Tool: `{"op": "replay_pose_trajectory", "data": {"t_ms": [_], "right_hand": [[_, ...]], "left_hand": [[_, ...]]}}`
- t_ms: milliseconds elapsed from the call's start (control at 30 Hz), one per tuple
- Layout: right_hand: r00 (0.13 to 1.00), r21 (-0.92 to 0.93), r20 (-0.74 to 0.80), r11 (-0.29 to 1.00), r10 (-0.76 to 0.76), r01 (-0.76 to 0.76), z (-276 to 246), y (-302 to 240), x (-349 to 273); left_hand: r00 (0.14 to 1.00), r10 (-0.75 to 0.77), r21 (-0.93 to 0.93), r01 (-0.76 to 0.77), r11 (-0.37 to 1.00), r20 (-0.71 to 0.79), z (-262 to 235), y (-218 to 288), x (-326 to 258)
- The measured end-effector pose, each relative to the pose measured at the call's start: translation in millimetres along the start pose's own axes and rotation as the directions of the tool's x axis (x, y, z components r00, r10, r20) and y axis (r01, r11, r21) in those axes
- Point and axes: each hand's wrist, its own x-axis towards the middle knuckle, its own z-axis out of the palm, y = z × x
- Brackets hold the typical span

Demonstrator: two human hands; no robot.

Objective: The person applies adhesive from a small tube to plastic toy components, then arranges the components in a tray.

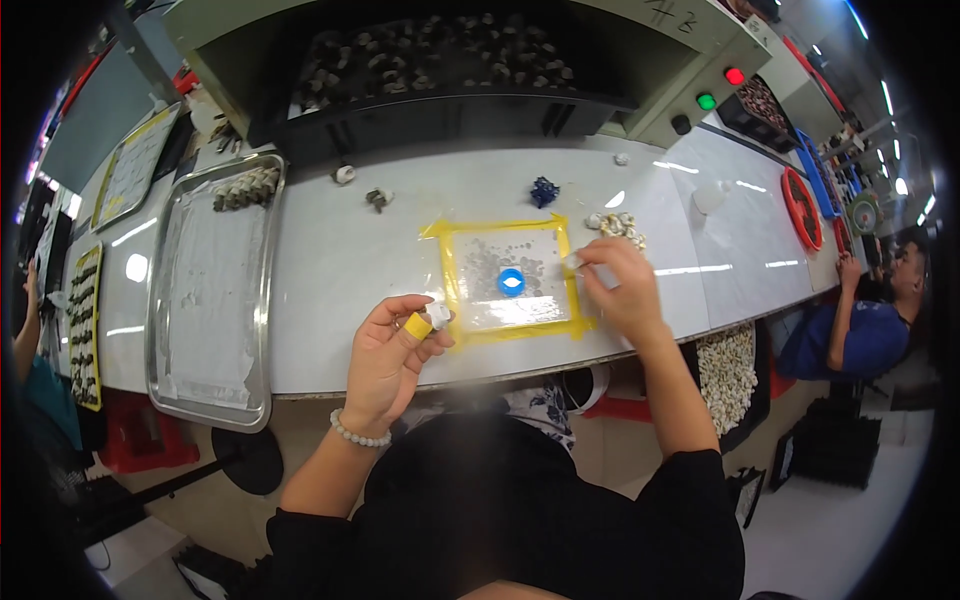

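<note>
My left hand [385, 350] is closed round a small white piece [439, 315] at the table's front edge; yellow tape wraps its thumb. My right hand [628, 290] is pinched on a small whitish bit [573, 261] over the right side of a square work area bordered with yellow tape [452, 270]. Inside that border sits a round blue cap-like dish [511, 290] with something white in it, amid grey spots on the surface. Just beyond my right hand lies a pile of small white and yellowish pieces [617, 229].
At the left lies a metal tray [270, 250] with a row of dark pieces [246, 188]. A machine [640, 120] holding a black tray of many pieces stands behind. A dark blue clump [544, 191] lies near it. Red baskets [800, 205] and another person [850, 330] are at the right.
</note>
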Motion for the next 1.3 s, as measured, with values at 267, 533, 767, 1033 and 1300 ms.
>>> {"op": "replay_pose_trajectory", "data": {"t_ms": [267,533,767,1033,1300], "right_hand": [[0.990,-0.112,0.073,0.985,-0.122,0.129,0.6,-16.4,-14.2],[0.985,0.002,0.156,0.997,0.074,-0.075,2.4,-10.2,-15.0],[0.970,0.115,0.242,0.991,0.037,-0.066,11.9,-30.7,6.2],[0.931,-0.001,0.332,0.987,-0.151,0.161,19.6,-41.5,30.3],[0.923,0.023,0.364,0.992,-0.127,0.127,20.5,-45.4,34.0]], "left_hand": [[0.999,0.014,0.068,-0.016,0.998,0.039,6.4,-17.0,13.1],[0.993,0.072,0.067,-0.079,0.995,0.090,3.2,-21.7,12.4],[0.993,0.069,0.062,-0.075,0.995,0.097,1.7,-21.2,14.5],[0.992,0.071,0.087,-0.080,0.993,0.102,1.8,-23.0,13.7],[0.991,0.066,0.080,-0.076,0.994,0.117,3.4,-21.7,13.6]]}}
